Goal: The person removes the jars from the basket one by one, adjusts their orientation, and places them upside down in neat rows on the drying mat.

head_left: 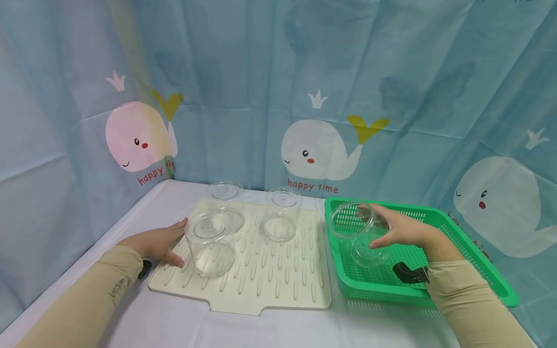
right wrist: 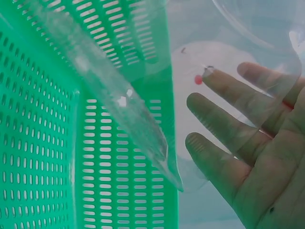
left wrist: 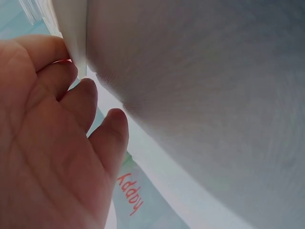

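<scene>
My right hand (head_left: 404,229) grips a clear plastic jar (head_left: 351,220), tilted over the green basket (head_left: 370,290). In the right wrist view, the fingers (right wrist: 224,129) show through the jar's transparent wall. At the left edge of a cream ridged drying mat (head_left: 261,285) is my left hand (head_left: 158,241), thumb and fingers spread beside the nearest upturned jar (head_left: 213,246). The left wrist view has its fingertips (left wrist: 86,90) right at the mat's edge. Two more clear jars stand on the mat, a back-left one (head_left: 225,195) and a back-right one (head_left: 283,208).
The mat and the basket lie side by side on a white-covered table (head_left: 174,324). A blue curtain (head_left: 243,135) printed with whales hangs right behind them and along the sides. The basket has raised, slotted walls.
</scene>
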`<move>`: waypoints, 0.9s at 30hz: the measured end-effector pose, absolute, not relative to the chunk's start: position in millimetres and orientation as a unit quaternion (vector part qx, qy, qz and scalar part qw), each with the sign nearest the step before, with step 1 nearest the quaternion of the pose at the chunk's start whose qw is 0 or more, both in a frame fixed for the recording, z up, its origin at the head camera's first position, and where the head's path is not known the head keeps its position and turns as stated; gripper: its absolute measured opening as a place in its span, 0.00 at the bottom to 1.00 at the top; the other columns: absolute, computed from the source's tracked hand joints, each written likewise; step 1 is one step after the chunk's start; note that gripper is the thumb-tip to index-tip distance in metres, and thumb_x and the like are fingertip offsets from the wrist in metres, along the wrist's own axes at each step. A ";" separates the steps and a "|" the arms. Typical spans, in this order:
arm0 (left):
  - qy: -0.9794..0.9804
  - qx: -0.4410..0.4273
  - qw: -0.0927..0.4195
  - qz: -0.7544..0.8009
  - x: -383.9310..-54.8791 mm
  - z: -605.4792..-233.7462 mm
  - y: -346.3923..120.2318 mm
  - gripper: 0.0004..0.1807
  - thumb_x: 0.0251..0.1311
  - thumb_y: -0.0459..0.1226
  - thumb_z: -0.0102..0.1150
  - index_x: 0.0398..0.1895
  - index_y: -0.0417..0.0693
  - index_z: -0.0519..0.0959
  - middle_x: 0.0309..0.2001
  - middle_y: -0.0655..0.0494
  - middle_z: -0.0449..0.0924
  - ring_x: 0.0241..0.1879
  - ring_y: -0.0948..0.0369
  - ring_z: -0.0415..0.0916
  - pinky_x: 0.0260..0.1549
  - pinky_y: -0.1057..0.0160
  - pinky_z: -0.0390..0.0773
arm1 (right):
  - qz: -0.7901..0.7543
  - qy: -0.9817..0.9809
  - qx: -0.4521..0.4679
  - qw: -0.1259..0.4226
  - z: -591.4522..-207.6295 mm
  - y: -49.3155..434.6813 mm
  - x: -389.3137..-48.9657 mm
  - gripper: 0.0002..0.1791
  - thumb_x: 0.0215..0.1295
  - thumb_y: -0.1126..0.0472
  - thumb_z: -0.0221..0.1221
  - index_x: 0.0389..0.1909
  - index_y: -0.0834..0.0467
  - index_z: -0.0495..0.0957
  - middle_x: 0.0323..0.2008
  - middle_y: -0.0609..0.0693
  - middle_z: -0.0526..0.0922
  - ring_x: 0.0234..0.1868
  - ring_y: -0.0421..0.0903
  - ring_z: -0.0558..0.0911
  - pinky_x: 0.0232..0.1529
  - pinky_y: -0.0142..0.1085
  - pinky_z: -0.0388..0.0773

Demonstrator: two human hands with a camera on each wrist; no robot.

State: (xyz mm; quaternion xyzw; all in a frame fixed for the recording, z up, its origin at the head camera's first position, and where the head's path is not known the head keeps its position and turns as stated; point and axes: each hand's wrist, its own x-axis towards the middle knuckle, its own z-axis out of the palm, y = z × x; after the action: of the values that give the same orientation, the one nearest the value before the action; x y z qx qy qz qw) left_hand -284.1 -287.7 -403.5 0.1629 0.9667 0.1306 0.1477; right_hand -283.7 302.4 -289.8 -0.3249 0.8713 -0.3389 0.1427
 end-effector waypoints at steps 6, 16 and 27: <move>0.965 0.153 0.156 0.147 -283.7 -402.8 -288.0 0.73 0.25 0.64 0.66 0.69 0.30 0.42 0.69 0.32 0.38 0.67 0.38 0.41 0.62 0.41 0.48 | -0.323 0.877 -0.329 0.136 -286.2 301.9 -283.6 0.50 0.51 0.55 0.67 0.69 0.61 0.47 0.65 0.61 0.59 0.66 0.61 0.57 0.60 0.54 0.58; 0.967 0.173 0.103 0.157 -279.4 -378.6 -297.0 0.67 0.35 0.62 0.65 0.67 0.25 0.45 0.67 0.27 0.43 0.65 0.35 0.43 0.61 0.39 0.48 | -0.314 0.879 -0.338 0.120 -269.9 300.3 -284.1 0.49 0.51 0.59 0.67 0.70 0.55 0.47 0.65 0.58 0.59 0.67 0.59 0.56 0.62 0.38 0.63; 0.970 0.175 0.031 0.165 -269.7 -319.1 -298.6 0.63 0.40 0.66 0.59 0.71 0.40 0.44 0.69 0.35 0.45 0.67 0.39 0.45 0.60 0.39 0.50 | -0.327 0.866 -0.363 0.106 -252.3 291.7 -287.8 0.49 0.51 0.61 0.67 0.70 0.52 0.47 0.66 0.57 0.58 0.67 0.56 0.57 0.56 0.17 0.57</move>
State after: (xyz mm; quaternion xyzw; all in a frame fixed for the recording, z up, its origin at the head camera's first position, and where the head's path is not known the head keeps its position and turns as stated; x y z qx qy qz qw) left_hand -269.7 -298.6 -319.1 0.1754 0.9701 0.1647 0.0309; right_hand -287.8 291.7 -252.3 -0.3634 0.8660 -0.3266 0.1062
